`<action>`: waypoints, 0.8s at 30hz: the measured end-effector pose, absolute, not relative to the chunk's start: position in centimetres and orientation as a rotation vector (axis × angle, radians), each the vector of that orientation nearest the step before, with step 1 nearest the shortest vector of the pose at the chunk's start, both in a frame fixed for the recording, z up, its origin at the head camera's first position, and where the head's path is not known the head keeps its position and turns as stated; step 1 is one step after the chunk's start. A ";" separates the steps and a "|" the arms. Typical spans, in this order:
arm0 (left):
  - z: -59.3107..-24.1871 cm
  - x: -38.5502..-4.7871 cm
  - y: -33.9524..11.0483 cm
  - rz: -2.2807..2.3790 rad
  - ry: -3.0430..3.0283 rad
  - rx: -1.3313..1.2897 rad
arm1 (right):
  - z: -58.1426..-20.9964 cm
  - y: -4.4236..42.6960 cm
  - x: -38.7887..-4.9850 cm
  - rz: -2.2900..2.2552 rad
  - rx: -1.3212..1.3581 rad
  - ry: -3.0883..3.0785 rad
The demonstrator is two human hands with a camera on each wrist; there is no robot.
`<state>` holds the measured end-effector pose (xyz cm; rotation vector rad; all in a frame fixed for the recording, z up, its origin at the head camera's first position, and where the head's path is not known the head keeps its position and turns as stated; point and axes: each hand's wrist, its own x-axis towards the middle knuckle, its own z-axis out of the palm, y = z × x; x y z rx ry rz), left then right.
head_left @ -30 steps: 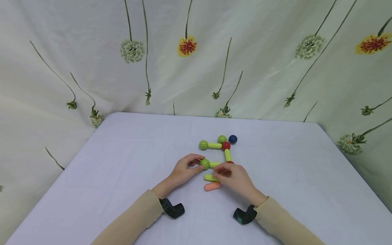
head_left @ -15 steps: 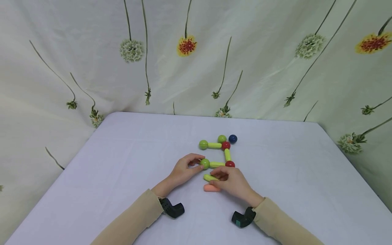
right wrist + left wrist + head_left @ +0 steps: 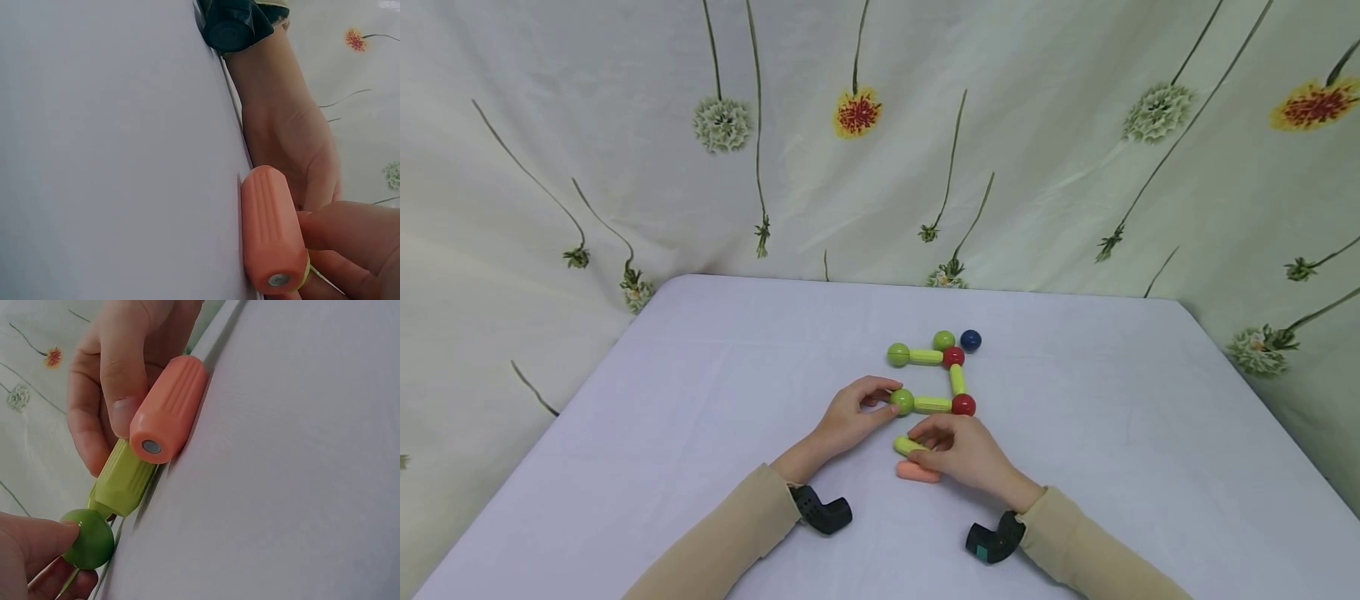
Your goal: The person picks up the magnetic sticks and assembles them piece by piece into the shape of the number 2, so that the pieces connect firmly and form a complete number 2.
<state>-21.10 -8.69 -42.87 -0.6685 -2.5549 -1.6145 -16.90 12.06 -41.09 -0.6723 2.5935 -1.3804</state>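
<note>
My left hand (image 3: 850, 421) pinches the green ball (image 3: 902, 402) at the left end of a green stick (image 3: 932, 404), whose other end meets a red ball (image 3: 963, 405). Nearer to me, the thumb and fingers of my right hand (image 3: 973, 454) grip a loose green stick (image 3: 907, 446). Just below it lies an orange stick (image 3: 917, 472) on the table. The left wrist view shows the orange stick (image 3: 169, 409) in front of the gripped green stick (image 3: 125, 478). In the right wrist view the orange stick (image 3: 272, 228) partly hides the fingers' hold.
Behind, a second green stick (image 3: 926, 357) joins a green ball (image 3: 898, 355) and a red ball (image 3: 953, 357), with another green stick (image 3: 957, 380) linking the two red balls. A green ball (image 3: 943, 340) and a dark blue ball (image 3: 971, 341) sit at the back. Patterned cloth hangs beyond the table.
My right hand has moved toward me and slightly left, now gripping the loose green stick. Both loose sticks have shifted nearer to me. My left hand has stayed in place.
</note>
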 end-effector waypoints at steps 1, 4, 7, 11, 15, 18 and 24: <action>-42.8 -21.1 -8.7 -1.615 -2.556 -0.667 | -41.1 12.0 -16.9 -1.383 -0.674 2.588; -42.8 -21.1 -8.7 -1.612 -2.565 -0.657 | -41.0 11.9 -16.7 -1.405 -0.676 2.564; -42.8 -21.1 -8.7 -1.614 -2.569 -0.648 | -41.0 11.8 -16.6 -1.429 -0.672 2.534; -42.9 -21.1 -8.7 -1.615 -2.572 -0.644 | -41.0 11.6 -16.5 -1.462 -0.657 2.501; -42.9 -21.1 -8.7 -1.609 -2.573 -0.644 | -40.0 11.4 -16.0 -1.506 -0.635 2.464; -42.9 -21.1 -8.7 -1.607 -2.573 -0.644 | -39.0 11.1 -15.5 -1.536 -0.600 2.442; -42.9 -21.1 -8.8 -1.605 -2.567 -0.647 | -41.5 11.4 -16.7 -1.629 -0.489 2.377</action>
